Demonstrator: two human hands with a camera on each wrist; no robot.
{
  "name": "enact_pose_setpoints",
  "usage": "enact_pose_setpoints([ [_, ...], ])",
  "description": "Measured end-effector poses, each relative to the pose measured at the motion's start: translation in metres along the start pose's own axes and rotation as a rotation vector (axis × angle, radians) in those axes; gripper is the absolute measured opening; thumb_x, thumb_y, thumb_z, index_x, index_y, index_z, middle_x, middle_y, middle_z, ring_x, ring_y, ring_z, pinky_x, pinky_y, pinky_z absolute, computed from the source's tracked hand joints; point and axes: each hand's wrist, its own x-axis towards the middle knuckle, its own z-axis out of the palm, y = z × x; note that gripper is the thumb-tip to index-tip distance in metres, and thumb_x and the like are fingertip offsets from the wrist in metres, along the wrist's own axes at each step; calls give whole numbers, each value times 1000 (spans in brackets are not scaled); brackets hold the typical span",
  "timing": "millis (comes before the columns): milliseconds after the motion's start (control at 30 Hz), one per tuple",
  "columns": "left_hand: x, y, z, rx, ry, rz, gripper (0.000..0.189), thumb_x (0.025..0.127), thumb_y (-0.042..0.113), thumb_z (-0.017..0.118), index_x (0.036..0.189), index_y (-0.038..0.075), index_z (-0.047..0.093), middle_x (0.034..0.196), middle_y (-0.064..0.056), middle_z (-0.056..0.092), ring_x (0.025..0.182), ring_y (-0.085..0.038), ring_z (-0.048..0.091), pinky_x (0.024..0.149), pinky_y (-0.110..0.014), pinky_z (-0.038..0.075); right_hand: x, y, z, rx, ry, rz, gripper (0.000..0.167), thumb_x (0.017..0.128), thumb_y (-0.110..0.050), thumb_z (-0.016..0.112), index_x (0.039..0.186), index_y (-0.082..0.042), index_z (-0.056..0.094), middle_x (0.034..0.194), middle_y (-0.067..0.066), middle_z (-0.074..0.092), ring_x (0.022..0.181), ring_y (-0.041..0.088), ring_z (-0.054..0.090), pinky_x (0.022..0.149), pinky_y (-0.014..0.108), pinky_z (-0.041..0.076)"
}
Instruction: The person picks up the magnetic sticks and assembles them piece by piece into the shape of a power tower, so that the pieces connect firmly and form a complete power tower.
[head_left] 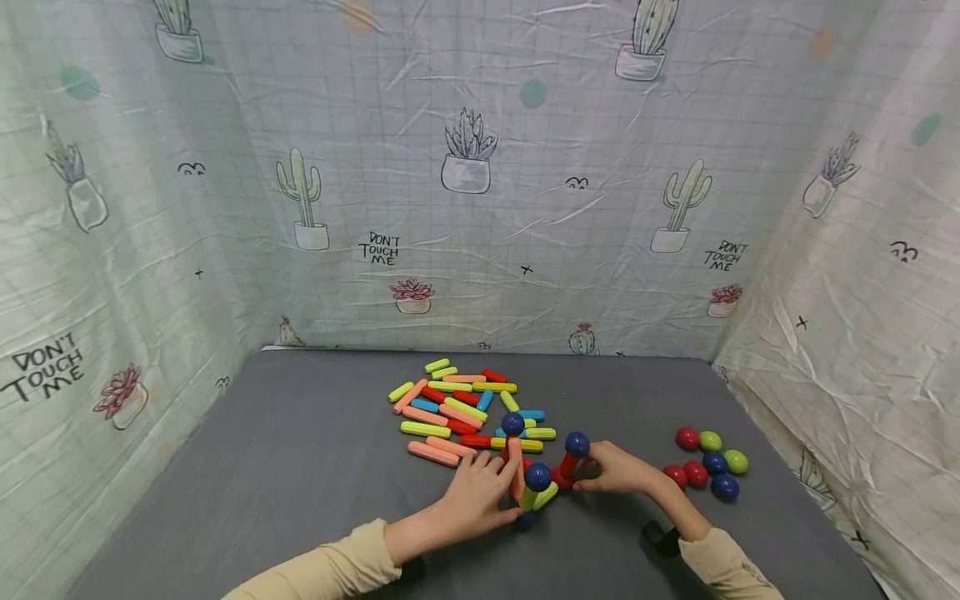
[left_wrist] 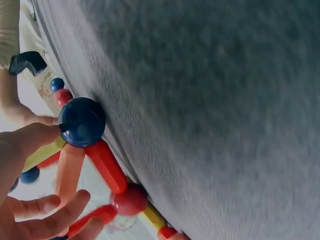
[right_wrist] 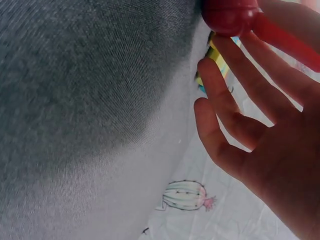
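Left hand (head_left: 480,493): thumb set against a low blue ball (left_wrist: 82,122), fingers bent about the orange stick (head_left: 515,468); the hand clasps the frame (head_left: 537,478) of joined sticks and balls from its 8 o'clock side. Right hand (head_left: 618,468): thumb and forefinger appear clamped on a red stick (head_left: 568,465) at the frame's 2 o'clock (the right wrist view crops this contact); the remaining fingers stand apart, beside a red ball (right_wrist: 230,15). The frame stands on the grey table (head_left: 300,467), between the hands. Loose sticks (head_left: 450,386) lie at its 11 o'clock; loose balls (head_left: 696,474) lie at 3 o'clock. Printed cloth (head_left: 480,233) hangs at 12 o'clock.
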Motion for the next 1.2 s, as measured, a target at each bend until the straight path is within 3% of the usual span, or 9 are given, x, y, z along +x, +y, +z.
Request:
enact_pose_setpoints([
  [233,4,-13,-2,10,-3,-14,50,71,55,65,104,19,55,83,2,59,77,-15,50,69,-31,38,-9,-4,-1,1,-11,-44,22,79,-24,67,97,-11,63,92,3,67,80,16,63,67,28,50],
  [500,9,-32,0,21,-34,-25,40,74,48,65,102,20,61,88,-1,61,81,-18,52,70,-35,39,-8,-14,4,84,-81,-77,12,79,-20,66,88,-12,64,80,-4,67,71,-5,56,64,20,48],
  [633,13,-45,7,6,-35,-26,32,77,41,66,99,18,62,88,-1,60,82,-19,51,67,-34,36,-7,-22,5,125,-114,-65,14,80,-21,65,90,-11,63,82,-3,68,74,-4,57,66,23,50],
  [733,15,-57,10,-7,-49,-28,29,78,36,66,100,17,62,90,-2,60,84,-20,52,70,-37,38,-8,-27,1,113,-118,-26,24,81,-23,65,100,-11,61,89,-4,67,79,-1,58,69,25,50],
  [867,14,-79,11,-21,-52,20,23,81,32,63,98,16,63,88,-2,58,84,-19,52,72,-37,41,-12,-35,-12,87,-88,27,39,80,-27,65,115,-13,54,102,-1,63,86,8,58,72,29,49],
  [1000,4,-101,14,-29,-37,111,17,82,32,62,91,17,63,78,1,55,76,-14,49,64,-27,36,-18,-45,-23,70,-14,-15,45,80,-28,65,120,-15,50,110,4,60,89,17,57,74,28,48],
  [1200,-15,-120,24,57,51,236,13,81,33,63,88,22,62,76,5,48,71,-10,44,64,-25,32,-22,-58,-26,-45,106,-46,47,80,-39,63,122,-23,49,113,-5,56,93,4,52,77,26,47],
])
